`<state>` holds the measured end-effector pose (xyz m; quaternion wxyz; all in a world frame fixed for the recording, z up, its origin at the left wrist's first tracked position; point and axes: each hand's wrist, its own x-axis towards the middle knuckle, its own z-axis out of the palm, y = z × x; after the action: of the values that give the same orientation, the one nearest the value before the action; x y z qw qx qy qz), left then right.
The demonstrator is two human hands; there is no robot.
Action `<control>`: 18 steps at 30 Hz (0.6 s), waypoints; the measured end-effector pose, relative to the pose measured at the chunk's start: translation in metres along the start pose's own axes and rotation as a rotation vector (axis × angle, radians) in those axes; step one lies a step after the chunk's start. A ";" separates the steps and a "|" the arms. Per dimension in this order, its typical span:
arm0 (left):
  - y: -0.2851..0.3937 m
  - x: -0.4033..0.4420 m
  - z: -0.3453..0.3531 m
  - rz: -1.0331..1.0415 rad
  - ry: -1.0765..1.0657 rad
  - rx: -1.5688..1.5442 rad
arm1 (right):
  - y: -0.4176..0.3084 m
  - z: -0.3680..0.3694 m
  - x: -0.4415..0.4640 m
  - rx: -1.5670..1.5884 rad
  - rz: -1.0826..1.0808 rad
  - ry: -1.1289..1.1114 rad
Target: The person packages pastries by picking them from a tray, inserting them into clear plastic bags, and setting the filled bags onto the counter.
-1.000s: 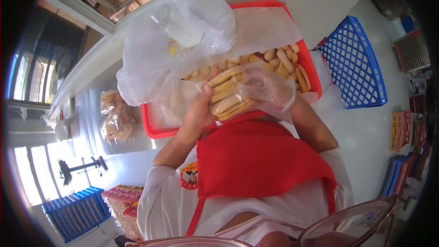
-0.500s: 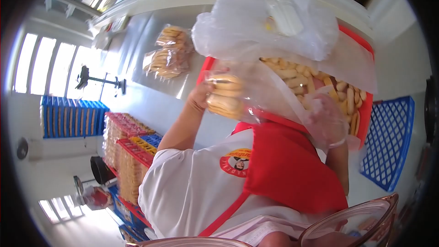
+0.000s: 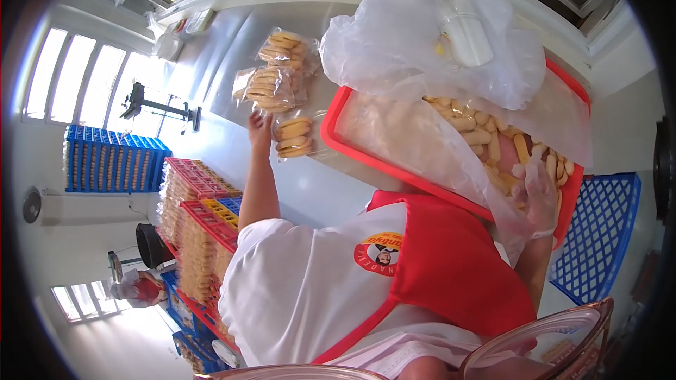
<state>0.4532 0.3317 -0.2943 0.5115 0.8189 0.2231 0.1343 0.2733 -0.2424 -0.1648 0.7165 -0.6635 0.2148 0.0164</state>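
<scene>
My left hand [image 3: 260, 130] is bare and holds nothing, its fingers a little apart at the lower edge of the clear bags of ladyfinger biscuits [image 3: 271, 84]. Just right of it, a smaller bag of ladyfingers [image 3: 293, 135] lies on the metal table. My right hand [image 3: 541, 197], in a clear plastic glove, is down among the loose ladyfingers [image 3: 479, 137] at the right end of the red tray [image 3: 415, 172]. Glove and biscuits blur its fingertips, so its grip is unclear. Translucent paper [image 3: 401, 130] covers the tray's left part and folds beside this hand.
A large plastic bag [image 3: 394, 35] with a clear container [image 3: 461, 28] lies over the tray's far edge. A blue crate [image 3: 598, 232] stands at the right. Stacked crates [image 3: 204, 218] of packed biscuits fill the left, with another person [image 3: 144, 288] beyond.
My left hand has moved left and set the bag of ladyfingers it held on the table, letting go. My right hand has shifted right over the tray. The view has also moved slightly.
</scene>
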 end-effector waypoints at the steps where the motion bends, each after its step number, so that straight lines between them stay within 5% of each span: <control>1: 0.009 -0.010 0.004 0.204 0.233 0.247 | 0.002 -0.002 -0.001 -0.025 -0.007 0.028; 4: 0.015 -0.050 0.006 0.798 0.017 0.616 | 0.009 -0.013 -0.001 -0.125 -0.064 0.066; 7: 0.014 -0.086 0.038 0.637 -0.369 0.965 | 0.012 -0.025 -0.001 -0.229 -0.137 0.029; 15: 0.023 -0.013 0.076 0.686 -0.216 1.073 | 0.031 -0.041 0.006 0.052 -0.203 0.193; 18: 0.001 0.033 0.075 0.720 -0.289 0.865 | 0.034 -0.075 0.020 -0.335 -0.434 0.203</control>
<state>0.5155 0.2896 -0.3268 0.0778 0.9877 -0.1071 0.0834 0.2599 -0.3159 -0.2056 0.5584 -0.8014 0.1324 -0.1684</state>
